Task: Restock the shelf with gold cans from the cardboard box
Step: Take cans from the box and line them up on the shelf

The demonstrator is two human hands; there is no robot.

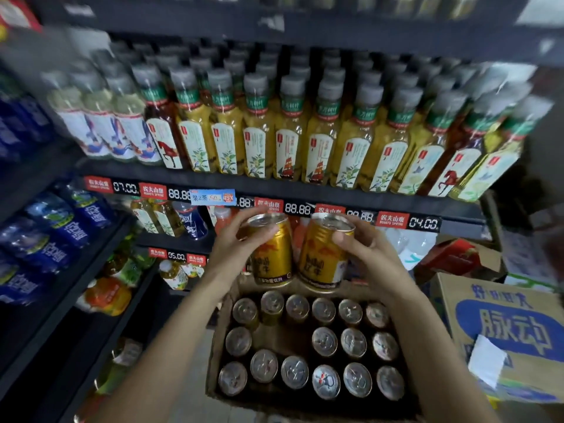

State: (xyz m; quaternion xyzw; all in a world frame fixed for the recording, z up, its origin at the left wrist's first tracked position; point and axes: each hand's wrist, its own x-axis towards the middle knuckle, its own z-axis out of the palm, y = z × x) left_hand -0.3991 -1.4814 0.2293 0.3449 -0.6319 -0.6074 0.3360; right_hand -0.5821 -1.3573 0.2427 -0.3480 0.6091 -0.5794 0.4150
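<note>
Left hand (pixel 236 244): closed around 1 gold can (pixel 270 251), thumb across the near face close under the rim, other fingers wrapped round the far side and over the top edge; can upright, tilted slightly, lifted clear above the box.

Right hand (pixel 364 250): closed around a 2nd gold can (pixel 322 254), thumb (pixel 343 239) pressed on the near face just below the rim, remaining fingers curled behind the right side; can upright, leaning a little left at the base. Both held cans side by side, nearly touching, contact not discernible.

Cardboard box (pixel 218 337): open-topped, near centre, below the hands. Contents: upright gold cans seen from above by their silver lids (pixel 325 341), in 3 rows; 16 lids countable; gap in the middle row, left of centre.

Shelf rail (pixel 305 190): dark, beyond the hands, carrying red brand tags and digital price labels (pixel 297 209), plus 1 blue paper tag (pixel 213 197).

Upper shelf: tea bottles (pixel 259 129) with grey caps and yellow liquid, packed in a full row; darker bottles with horse labels at left and right.

Lower shelf behind the cans: mixed bottles, blurred.

Left shelving: blue-wrapped bottles (pixel 58 236), orange packs lower.

Right, near: 2nd carton (pixel 503 334) printed in blue, white slip stuck on.
</note>
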